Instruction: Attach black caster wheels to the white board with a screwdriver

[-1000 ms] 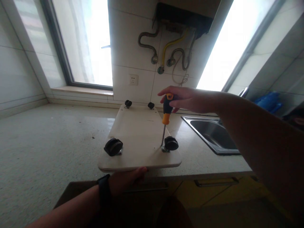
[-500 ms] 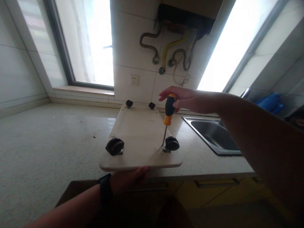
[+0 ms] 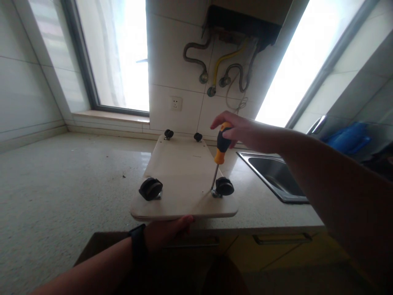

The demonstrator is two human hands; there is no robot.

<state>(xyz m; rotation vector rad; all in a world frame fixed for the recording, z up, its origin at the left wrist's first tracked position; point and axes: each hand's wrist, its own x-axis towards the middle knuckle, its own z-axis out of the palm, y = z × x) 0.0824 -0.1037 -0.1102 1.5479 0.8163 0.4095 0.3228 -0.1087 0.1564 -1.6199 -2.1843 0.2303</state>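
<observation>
At left stretched a pale speckled stone countertop (image 3: 92, 176). The left hand (image 3: 168, 231), below a black wristband (image 3: 139, 246), was under the near edge of a flat cream-coloured board (image 3: 172, 164) with rounded corners; from where I stood, I could not tell whether its fingers gripped. The board lay over the countertop, wheels up, with a black twin-wheel caster (image 3: 151, 190) at near left and two smaller-looking black casters (image 3: 198, 137) at its far end. Toward the right, a yellow-and-dark-blue-handled screwdriver (image 3: 220, 156) leaned slightly, tip down beside the near right black caster (image 3: 225, 187). The right hand (image 3: 238, 130) clasped its handle, one finger reaching past. Farther right sat a stainless-steel sink (image 3: 278, 169).
</observation>
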